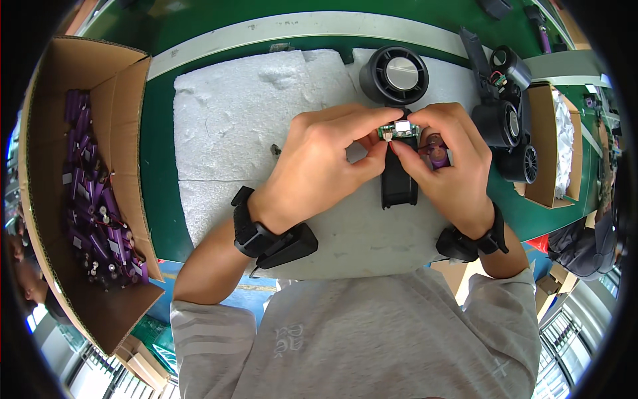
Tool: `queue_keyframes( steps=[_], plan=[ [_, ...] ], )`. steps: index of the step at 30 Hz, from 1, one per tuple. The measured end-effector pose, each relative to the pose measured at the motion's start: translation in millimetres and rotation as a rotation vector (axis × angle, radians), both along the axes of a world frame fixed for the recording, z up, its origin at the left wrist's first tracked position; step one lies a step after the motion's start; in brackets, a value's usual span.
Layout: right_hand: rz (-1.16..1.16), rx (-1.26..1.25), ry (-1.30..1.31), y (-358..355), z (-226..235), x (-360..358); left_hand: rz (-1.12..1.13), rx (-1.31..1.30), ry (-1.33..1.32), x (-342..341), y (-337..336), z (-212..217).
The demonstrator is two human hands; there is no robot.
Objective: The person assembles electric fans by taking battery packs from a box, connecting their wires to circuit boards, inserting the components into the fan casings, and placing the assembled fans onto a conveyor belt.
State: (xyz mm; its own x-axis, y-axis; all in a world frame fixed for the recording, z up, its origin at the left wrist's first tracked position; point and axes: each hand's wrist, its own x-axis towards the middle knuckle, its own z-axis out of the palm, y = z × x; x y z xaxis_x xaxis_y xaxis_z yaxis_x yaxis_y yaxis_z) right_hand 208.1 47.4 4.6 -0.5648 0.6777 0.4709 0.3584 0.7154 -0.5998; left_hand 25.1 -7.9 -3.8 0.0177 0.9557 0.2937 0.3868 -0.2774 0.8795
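Observation:
A small green circuit board [401, 129] with a white rectangular part on it sits between my fingertips. My left hand [318, 158] pinches its left end, where a pale connector shows. At the opposite end, my right hand [453, 153] closes thumb and index finger on the board. A purple cylindrical battery [438, 154] lies within the curl of my right hand; whether those fingers grip it is hidden. Under the board is a black device with an open handle [399, 183] pointing toward me and a round head [393, 74] at the far end.
White foam sheets [229, 120] cover the green table. On the left, a tall cardboard box [126, 126] holds many purple batteries with wires. To the right are several black round-headed devices [498, 124], beside a smaller cardboard box [543, 159] with white wrapping.

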Motion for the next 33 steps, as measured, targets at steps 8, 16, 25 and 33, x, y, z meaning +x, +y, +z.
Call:
queue_keyframes(
  steps=[8,16,25,33],
  plan=[
    [0.0,0.0,-0.01,-0.1,-0.5,0.6,0.035,-0.013,-0.036,2.5,-3.8,-4.3],
    [-0.03,-0.011,-0.04,0.8,1.3,0.5,0.048,0.008,-0.002,1.3,-3.7,-6.9],
    [-0.022,0.001,-0.023,7.6,1.6,3.8,0.001,0.017,0.055,8.1,-7.0,-3.4],
    [0.027,-0.137,-0.058,7.5,10.4,5.9,0.07,-0.021,-0.039,10.8,-7.4,-4.4]
  ],
)
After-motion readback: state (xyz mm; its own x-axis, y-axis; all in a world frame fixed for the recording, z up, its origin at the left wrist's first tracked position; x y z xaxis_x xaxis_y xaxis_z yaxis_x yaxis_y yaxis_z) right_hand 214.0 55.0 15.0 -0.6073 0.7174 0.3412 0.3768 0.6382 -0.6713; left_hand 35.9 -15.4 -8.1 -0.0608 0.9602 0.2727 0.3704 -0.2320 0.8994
